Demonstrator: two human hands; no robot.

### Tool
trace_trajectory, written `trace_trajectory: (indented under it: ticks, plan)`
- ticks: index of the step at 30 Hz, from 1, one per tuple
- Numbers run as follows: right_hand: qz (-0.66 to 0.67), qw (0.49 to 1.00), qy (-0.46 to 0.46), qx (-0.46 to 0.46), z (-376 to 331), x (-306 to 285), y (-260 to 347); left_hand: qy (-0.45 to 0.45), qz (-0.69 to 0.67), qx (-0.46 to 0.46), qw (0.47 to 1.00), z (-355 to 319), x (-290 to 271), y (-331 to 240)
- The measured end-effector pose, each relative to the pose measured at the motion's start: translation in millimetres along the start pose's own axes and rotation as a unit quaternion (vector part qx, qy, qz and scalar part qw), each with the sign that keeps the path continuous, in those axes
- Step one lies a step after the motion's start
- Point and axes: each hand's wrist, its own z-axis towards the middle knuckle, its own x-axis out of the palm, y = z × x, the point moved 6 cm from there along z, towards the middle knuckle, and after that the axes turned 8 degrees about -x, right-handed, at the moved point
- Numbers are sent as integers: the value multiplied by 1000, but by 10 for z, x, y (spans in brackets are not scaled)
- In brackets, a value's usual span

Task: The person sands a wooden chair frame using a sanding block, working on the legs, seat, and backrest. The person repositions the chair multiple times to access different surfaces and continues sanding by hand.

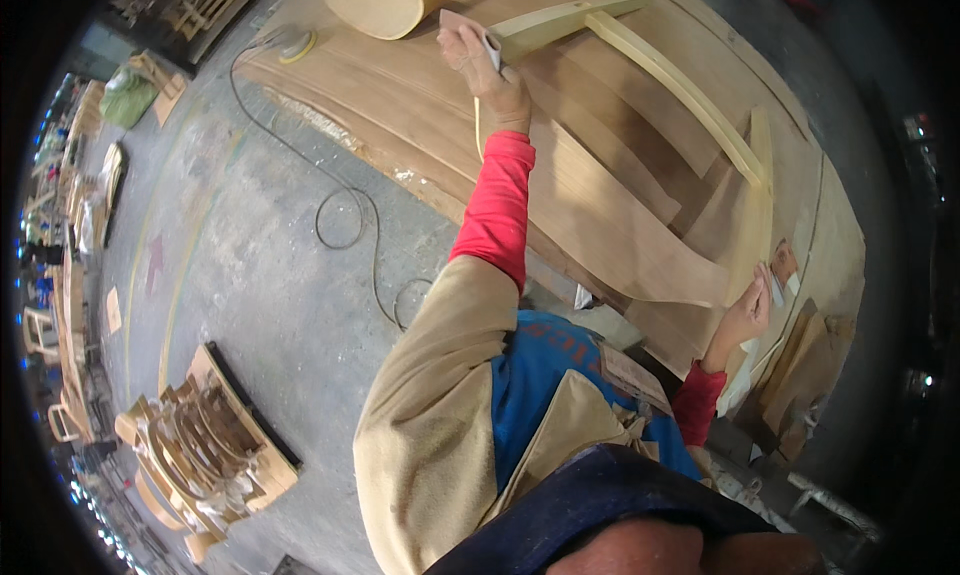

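A pale wooden frame of curved pieces (675, 90) lies on the wood-topped table (400, 115). At its far left end is my left hand (485, 73), closed around a folded pinkish-brown sheet (458, 21) that looks like sandpaper. My right hand (742, 317) is closed at the frame's near right end, its fingertips pinched against the wood. Just beyond those fingertips is a small brown and white piece (783, 265); whether that hand touches it I cannot tell. A broad curved panel (610, 210) lies along the near side of the frame.
A bent wooden piece (385, 10) sits at the table's far edge. A round sander-like tool (297, 47) lies at the table's left corner, and its cord (350, 190) loops over the floor. At lower left stands a stack of curved wooden parts (200, 445). A green bag (127, 97) is farther off.
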Motion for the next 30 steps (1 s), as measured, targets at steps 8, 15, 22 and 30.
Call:
trace_trajectory:
  ticks: [8,15,22,30]
  plan:
    - [12,999,-6,-44,-15,-26,-21,198,-17,-60,978,-774,-388,562]
    - [76,993,-89,0,-60,-10,-131,357,-38,40,933,-170,-567,-654]
    - [90,989,-120,4,-77,-42,-42,436,447,133,770,282,1315,19]
    - [30,987,-158,11,-104,-39,-35,564,338,193,729,-656,3279,738]
